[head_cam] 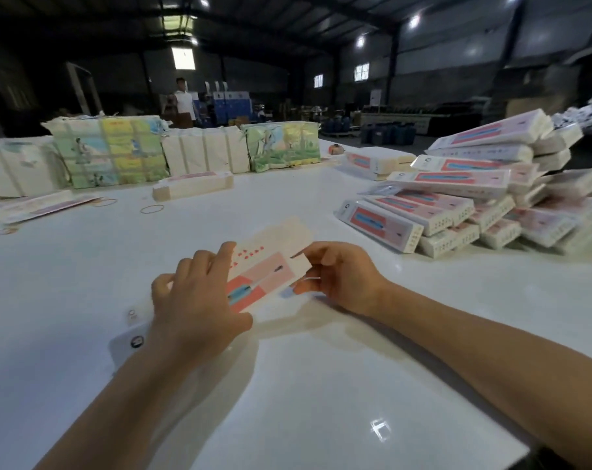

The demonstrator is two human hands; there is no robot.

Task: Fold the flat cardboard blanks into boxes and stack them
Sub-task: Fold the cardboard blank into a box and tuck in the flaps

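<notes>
Partly under left hand (196,307), blurred blank (267,269).

Glossy white bench (321,385), cardboard blank (270,266) white with pink and coral panels, a blue strip and small red marks, folded boxes (457,201) white with pink-and-blue panels, wrapped bundles (111,154) printed green, yellow and pale blue, tan rubber band (152,208)
</notes>
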